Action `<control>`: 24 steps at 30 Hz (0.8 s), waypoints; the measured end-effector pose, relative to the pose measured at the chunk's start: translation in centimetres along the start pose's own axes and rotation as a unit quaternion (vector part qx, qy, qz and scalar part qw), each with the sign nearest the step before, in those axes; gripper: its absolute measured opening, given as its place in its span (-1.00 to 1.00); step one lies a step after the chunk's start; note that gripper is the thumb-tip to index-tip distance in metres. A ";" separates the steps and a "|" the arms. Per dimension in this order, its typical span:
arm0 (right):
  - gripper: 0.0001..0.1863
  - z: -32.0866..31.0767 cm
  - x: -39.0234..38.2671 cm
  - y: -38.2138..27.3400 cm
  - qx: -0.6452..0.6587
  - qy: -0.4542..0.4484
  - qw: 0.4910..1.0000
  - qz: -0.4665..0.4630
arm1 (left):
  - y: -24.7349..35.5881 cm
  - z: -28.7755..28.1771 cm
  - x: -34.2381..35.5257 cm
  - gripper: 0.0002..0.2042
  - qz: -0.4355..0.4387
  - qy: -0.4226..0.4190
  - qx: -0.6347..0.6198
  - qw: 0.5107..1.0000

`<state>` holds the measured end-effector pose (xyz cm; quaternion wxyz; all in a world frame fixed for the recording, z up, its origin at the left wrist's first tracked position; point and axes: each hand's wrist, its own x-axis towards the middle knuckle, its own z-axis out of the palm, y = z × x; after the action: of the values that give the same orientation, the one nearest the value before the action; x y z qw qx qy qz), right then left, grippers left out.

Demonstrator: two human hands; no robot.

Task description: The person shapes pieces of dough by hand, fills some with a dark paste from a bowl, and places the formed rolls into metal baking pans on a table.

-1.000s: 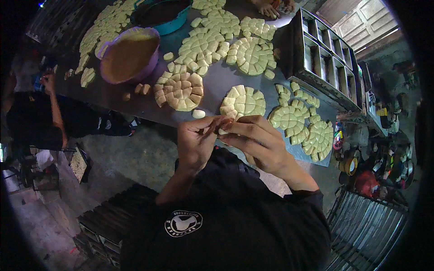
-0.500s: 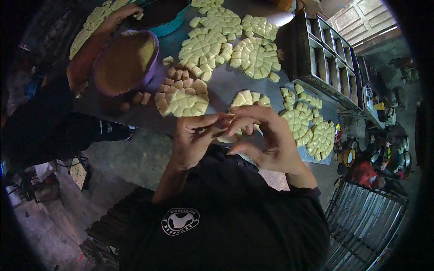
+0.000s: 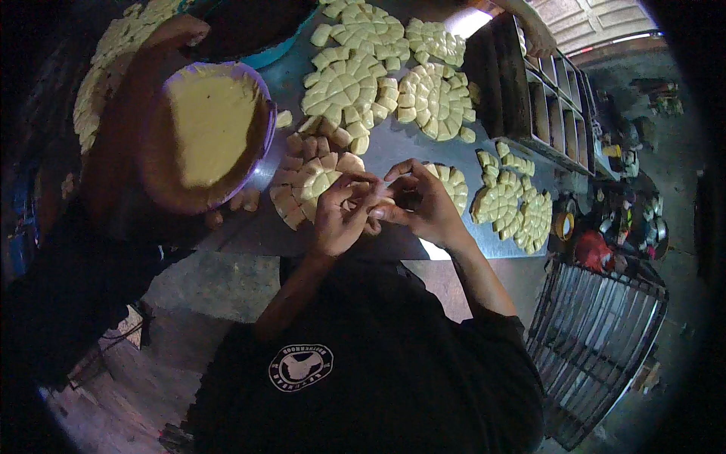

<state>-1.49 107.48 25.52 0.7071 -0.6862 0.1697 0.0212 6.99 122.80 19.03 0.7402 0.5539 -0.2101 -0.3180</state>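
Note:
Over the table's near edge, my left hand (image 3: 344, 216) and my right hand (image 3: 427, 208) meet at the fingertips. Both are closed, with fingers curled around a small pale piece of dough, mostly hidden by the fingers. Just behind my left hand lies a round of dough cut into wedges (image 3: 314, 180), partly covered by it. Another cut round (image 3: 455, 187) shows beside my right hand. Farther back are more cut dough rounds (image 3: 344, 85) (image 3: 435, 102), and smaller groups of pieces (image 3: 499, 203) lie to the right.
A purple-rimmed basin (image 3: 270, 125) with yellowish contents stands at the left, near a co-worker's arm (image 3: 125, 113). Behind it is a dark-filled teal tub (image 3: 276, 54). Divided metal moulds (image 3: 541, 106) stand at the back right, with another person's hand (image 3: 537, 38) above. A slatted rack (image 3: 597, 340) stands lower right.
My hands have drawn closer together at the fingertips, and the right fingers have curled in. The view has shifted. The co-worker's arm and the purple basin now appear larger, and a hand has come over the moulds.

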 end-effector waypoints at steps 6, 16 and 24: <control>-0.80 -0.8 -0.1 10.1 -0.252 0.071 0.965 0.022 | -2.9 -4.6 -1.5 -0.63 -0.141 0.049 0.179 0.972; -0.71 -6.9 0.9 13.6 -0.392 0.148 0.906 -0.058 | -2.9 -6.7 -2.5 -0.65 0.057 -0.069 0.466 0.880; -0.79 -25.1 6.7 14.0 -0.508 0.313 0.777 -0.199 | -0.3 0.8 -3.9 -0.68 0.110 -0.071 0.495 0.859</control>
<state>-4.14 82.39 10.24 0.1516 -0.9331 0.2058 -0.2531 3.58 124.93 19.20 0.3818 0.7967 -0.4511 -0.1267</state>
